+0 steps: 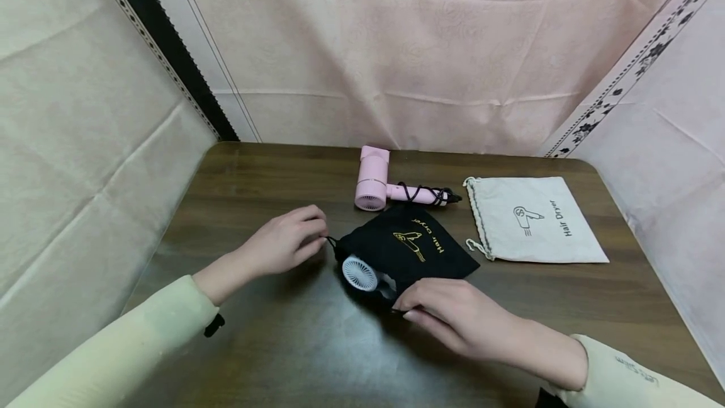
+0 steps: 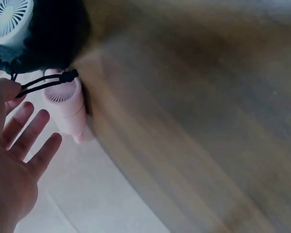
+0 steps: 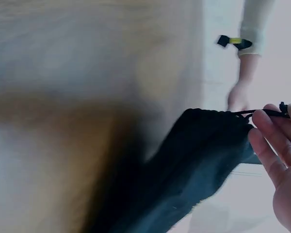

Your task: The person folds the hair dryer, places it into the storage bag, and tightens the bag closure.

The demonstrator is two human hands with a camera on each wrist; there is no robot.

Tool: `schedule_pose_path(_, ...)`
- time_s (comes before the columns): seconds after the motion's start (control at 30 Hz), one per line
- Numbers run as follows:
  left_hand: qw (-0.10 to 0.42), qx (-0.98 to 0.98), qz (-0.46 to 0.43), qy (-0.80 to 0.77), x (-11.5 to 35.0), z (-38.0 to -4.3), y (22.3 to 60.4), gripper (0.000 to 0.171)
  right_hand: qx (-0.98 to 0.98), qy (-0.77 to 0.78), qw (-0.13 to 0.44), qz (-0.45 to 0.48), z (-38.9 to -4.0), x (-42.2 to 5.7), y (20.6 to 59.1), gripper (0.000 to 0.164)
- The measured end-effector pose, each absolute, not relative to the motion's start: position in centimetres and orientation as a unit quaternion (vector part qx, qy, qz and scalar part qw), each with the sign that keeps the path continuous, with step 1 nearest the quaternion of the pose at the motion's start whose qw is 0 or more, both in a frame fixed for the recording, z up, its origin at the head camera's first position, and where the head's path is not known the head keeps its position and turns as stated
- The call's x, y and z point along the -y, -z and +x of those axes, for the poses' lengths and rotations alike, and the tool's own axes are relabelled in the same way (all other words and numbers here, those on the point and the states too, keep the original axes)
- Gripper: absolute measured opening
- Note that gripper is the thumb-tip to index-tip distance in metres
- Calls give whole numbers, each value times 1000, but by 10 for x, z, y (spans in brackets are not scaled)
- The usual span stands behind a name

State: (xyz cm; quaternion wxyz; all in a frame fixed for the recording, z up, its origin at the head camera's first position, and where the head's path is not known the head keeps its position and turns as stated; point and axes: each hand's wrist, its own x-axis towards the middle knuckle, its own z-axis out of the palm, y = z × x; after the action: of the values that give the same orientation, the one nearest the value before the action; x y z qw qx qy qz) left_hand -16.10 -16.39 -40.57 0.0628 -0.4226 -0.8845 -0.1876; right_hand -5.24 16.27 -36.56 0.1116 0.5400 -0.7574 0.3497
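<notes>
**Black pouch (image 1: 410, 241) with a pale hair dryer (image 1: 359, 274) at its mouth**

The black pouch is in front of you over the tabletop (image 1: 272, 345), its gold print facing up; you cannot tell whether it rests there fully. The pale hair dryer sits in its mouth, the round slatted vent showing outside the cloth. Left of the black pouch, your left hand (image 1: 286, 241) pinches a black cord loop (image 2: 69, 75) between thumb and forefinger, the other fingers spread. At the near side of the black pouch, your right hand (image 1: 459, 317) pinches a black drawstring (image 3: 277, 114), the fingers beside it extended. Just beyond the black pouch lies a pink hair dryer (image 1: 372, 178), a black cable (image 1: 425, 192) wound around its handle. Right of the black pouch, a white pouch (image 1: 538, 238) lies flat, printed "Hair Dryer".
</notes>
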Motion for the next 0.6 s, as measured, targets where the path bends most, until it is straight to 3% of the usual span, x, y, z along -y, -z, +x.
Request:
schedule_pose_path(0.2, 91, 887, -400, 214, 170, -166, 392, 5, 749, -373, 145, 527, -57, -166, 345, 10)
schedule_pose_path(0.33, 105, 892, -382, 215, 177, -170, 387, 6, 770, -377, 135, 497, -58, -179, 343, 11)
schedule_pose_path(0.5, 105, 904, -364, 198, 188, -170, 391, 7, 802, -408, 48, 434, -59, -198, 352, 25)
schedule_pose_path(0.6, 105, 912, -350, 184, 196, -172, 397, 7, 801, -439, -13, 407, -62, -208, 360, 24)
